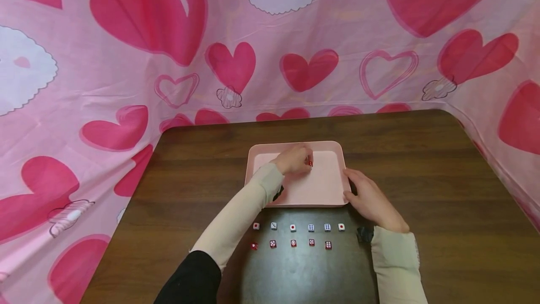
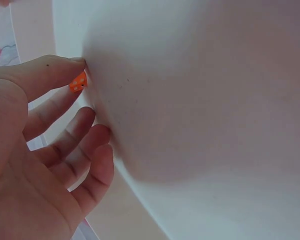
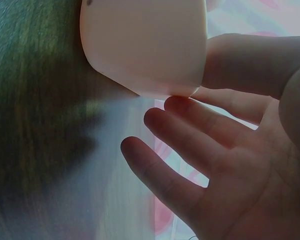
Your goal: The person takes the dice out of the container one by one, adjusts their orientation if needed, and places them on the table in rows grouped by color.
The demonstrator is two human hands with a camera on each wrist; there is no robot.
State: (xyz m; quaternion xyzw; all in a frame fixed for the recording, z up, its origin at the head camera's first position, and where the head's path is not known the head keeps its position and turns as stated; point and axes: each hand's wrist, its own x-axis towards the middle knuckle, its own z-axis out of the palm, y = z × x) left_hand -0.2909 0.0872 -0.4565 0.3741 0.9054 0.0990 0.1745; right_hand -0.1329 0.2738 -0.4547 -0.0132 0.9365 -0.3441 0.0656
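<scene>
Between thumb and forefinger, my left hand (image 1: 293, 158) pinches a small red die (image 1: 311, 163) with white pips, over the pink tray (image 1: 325, 196). The left wrist view shows the die (image 2: 78, 82) as orange, close to the tray floor (image 2: 215, 120), with the other fingers of the left hand (image 2: 45, 145) loosely bent. At the tray's right side, my right hand (image 1: 373, 201) holds the rim with thumb and fingertips. Up close in the right wrist view, the outer fingers of this hand (image 3: 230, 150) spread away from the tray wall (image 3: 145, 45).
Nearer than the tray, a row of several white dice (image 1: 293, 227) lies above a row of several red dice (image 1: 293, 243). They rest on a dark part of the brown wooden table (image 1: 202, 168). A pink heart-patterned cloth (image 1: 270, 32) hangs behind and at both sides.
</scene>
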